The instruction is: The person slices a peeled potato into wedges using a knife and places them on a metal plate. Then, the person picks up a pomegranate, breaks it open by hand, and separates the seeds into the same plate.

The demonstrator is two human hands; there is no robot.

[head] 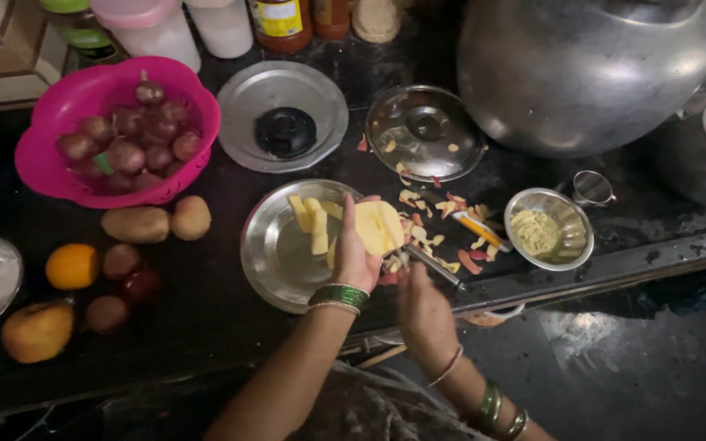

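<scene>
My left hand (pixel 354 253) grips a peeled pale yellow apple piece (pixel 380 226) over the right rim of a steel plate (pixel 275 253). Several cut slices (pixel 314 219) lie on that plate. My right hand (pixel 423 304) holds a knife (pixel 433 265), its blade against the underside of the piece. Red and yellow peelings (pixel 443 220) are scattered on the black counter just right of the hands.
A pink bowl of onions (pixel 116 131) sits far left, two potatoes (pixel 157 220) below it. An orange (pixel 71 265) and other fruit lie near the front left. A steel bowl of paste (pixel 547 229), two lids (pixel 283 114) and a big metal pot (pixel 590 65) stand behind.
</scene>
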